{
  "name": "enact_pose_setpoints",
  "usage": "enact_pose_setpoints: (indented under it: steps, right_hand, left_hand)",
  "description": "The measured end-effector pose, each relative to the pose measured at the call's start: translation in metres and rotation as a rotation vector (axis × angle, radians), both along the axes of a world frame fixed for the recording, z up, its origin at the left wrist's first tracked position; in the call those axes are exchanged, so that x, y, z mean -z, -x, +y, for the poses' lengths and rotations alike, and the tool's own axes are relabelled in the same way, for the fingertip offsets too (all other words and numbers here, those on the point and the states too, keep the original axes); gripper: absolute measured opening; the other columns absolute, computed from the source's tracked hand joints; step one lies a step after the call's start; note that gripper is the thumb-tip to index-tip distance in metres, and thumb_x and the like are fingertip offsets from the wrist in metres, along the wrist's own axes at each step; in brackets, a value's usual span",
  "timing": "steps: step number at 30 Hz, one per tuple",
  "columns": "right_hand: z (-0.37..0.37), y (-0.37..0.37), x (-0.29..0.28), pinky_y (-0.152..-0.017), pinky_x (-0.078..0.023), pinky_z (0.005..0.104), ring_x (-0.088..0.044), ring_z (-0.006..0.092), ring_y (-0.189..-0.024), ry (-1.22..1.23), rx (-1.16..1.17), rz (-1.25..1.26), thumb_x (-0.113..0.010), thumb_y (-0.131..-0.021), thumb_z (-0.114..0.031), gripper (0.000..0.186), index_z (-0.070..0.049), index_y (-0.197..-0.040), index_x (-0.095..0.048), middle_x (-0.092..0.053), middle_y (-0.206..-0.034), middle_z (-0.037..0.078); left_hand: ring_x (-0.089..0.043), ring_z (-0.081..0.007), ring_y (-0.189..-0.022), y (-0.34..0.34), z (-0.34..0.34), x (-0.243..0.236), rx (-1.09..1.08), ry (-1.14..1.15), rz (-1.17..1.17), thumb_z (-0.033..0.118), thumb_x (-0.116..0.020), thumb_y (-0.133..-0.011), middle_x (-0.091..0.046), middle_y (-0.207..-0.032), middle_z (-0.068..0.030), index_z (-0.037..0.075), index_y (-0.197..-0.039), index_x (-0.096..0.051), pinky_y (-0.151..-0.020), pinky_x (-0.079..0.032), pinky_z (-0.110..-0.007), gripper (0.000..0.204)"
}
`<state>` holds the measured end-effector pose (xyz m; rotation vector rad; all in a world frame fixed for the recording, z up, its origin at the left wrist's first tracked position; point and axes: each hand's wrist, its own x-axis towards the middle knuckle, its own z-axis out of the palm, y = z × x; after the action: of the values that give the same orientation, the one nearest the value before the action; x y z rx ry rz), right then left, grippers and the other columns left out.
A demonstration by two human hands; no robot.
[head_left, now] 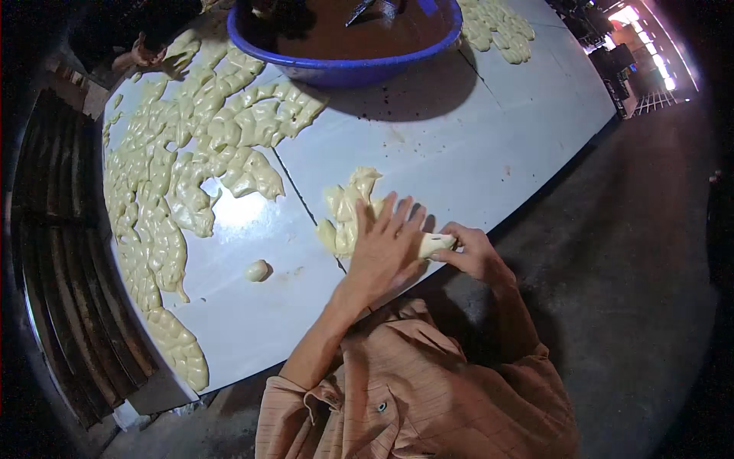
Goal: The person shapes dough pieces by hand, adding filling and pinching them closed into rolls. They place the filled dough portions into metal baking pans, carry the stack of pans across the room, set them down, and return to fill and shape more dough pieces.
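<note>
Pressing and pinching dough seems to be the job now, on the person's side of the blue tub. The left hand lies wide on it; the right hand pinches its end. The next move likely needs a soft pinch. The table edge is close to the right hand; bare room lies right of the tub.

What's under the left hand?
Around the left hand, pale lumpy dough shows on its left and a dough end on its right, held by the right hand. Whatever's directly beneath the left hand is covered.
</note>
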<state>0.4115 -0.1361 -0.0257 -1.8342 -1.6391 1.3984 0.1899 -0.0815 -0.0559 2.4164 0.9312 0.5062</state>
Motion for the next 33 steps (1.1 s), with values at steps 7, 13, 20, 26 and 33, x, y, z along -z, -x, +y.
enact_pose_setpoints:
  steps: [7, 13, 20, 26, 33]
  right_hand:
    - [-0.005, 0.003, 0.009, -0.079, -0.051, 0.0329, -0.063, 0.0166, -0.090, -0.042, 0.092, 0.048, -0.076, -0.083, -0.021, 0.035, -0.002, -0.110, -0.064, -0.067, -0.100, 0.011]
    - [-0.010, -0.001, 0.022, -0.069, -0.051, 0.0302, -0.063, 0.0157, -0.074, -0.082, 0.174, 0.180, -0.075, -0.082, -0.014, 0.024, -0.001, -0.099, -0.065, -0.066, -0.083, 0.008]
    - [-0.023, -0.021, -0.012, -0.056, -0.051, 0.0309, -0.061, 0.0164, -0.065, -0.172, 0.298, 1.129, -0.077, -0.080, -0.012, 0.024, 0.002, -0.093, -0.061, -0.063, -0.081, 0.011]
    - [0.011, -0.012, -0.040, -0.085, -0.055, 0.0371, -0.065, 0.0230, -0.095, -0.130, 0.420, 1.123, -0.069, -0.088, -0.013, 0.046, 0.004, -0.126, -0.050, -0.062, -0.112, 0.018]
    - [0.033, 0.028, -0.030, -0.067, -0.060, 0.0264, -0.069, 0.0185, -0.086, -0.085, 0.441, 0.887, -0.060, -0.095, -0.006, 0.032, 0.006, -0.124, -0.055, -0.066, -0.108, 0.012]
  left_hand:
    - [-0.056, -0.0290, -0.116, -0.027, -0.011, 0.013, -0.003, -0.023, -0.132, 0.016, -0.065, -0.082, -0.064, -0.109, -0.0141, 0.005, -0.139, -0.044, -0.113, -0.019, -0.064, 0.062]
    - [-0.063, -0.0222, -0.101, -0.032, -0.012, 0.020, 0.068, 0.050, -0.035, 0.011, -0.063, -0.080, -0.069, -0.082, -0.0078, 0.006, -0.098, -0.069, -0.113, -0.022, -0.063, 0.020]
    - [-0.045, -0.0255, -0.135, -0.041, -0.026, 0.044, 0.076, -0.158, 0.019, 0.016, -0.063, -0.085, -0.058, -0.136, -0.0072, 0.008, -0.133, -0.053, -0.115, -0.015, -0.064, 0.050]
    - [-0.044, -0.0337, -0.134, -0.027, -0.012, -0.008, -0.024, 0.130, -0.243, 0.040, -0.073, -0.082, -0.049, -0.140, -0.0211, 0.000, -0.142, -0.041, -0.115, -0.012, -0.061, 0.079]
    - [-0.069, -0.0155, -0.087, -0.008, 0.027, -0.061, -0.252, 0.898, -0.610, 0.020, -0.073, -0.088, -0.073, -0.096, -0.0136, -0.005, -0.111, -0.069, -0.071, -0.054, -0.026, 0.035]
